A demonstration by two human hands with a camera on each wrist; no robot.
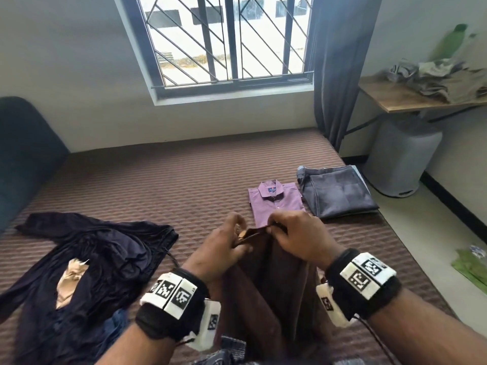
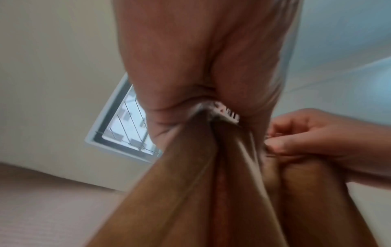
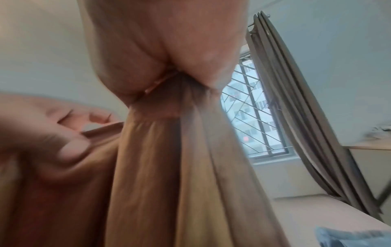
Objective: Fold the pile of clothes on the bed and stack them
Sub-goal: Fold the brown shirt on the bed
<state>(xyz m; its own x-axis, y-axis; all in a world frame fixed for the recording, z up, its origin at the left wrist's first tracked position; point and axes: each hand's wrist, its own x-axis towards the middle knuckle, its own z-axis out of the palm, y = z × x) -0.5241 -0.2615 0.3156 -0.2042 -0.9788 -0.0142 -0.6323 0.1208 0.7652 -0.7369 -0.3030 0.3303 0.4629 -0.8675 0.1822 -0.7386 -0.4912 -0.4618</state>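
Observation:
Both hands hold a brown garment (image 1: 266, 280) up over the near side of the bed; it hangs down in long folds. My left hand (image 1: 232, 241) pinches its top edge, where a small tag shows, and my right hand (image 1: 292, 233) pinches the same edge just to the right. In the left wrist view the brown garment (image 2: 211, 167) is bunched in the palm. In the right wrist view the brown garment (image 3: 165, 150) hangs from the curled fingers. A folded purple shirt (image 1: 276, 201) and folded grey trousers (image 1: 337, 193) lie side by side beyond the hands.
A crumpled dark navy garment (image 1: 92, 259) with a tan piece on it lies at the left on the striped bed (image 1: 158, 185). A dark cushion (image 1: 23, 159) stands far left. At the right are a wooden table (image 1: 411, 96) with clothes and a grey bin (image 1: 400, 164).

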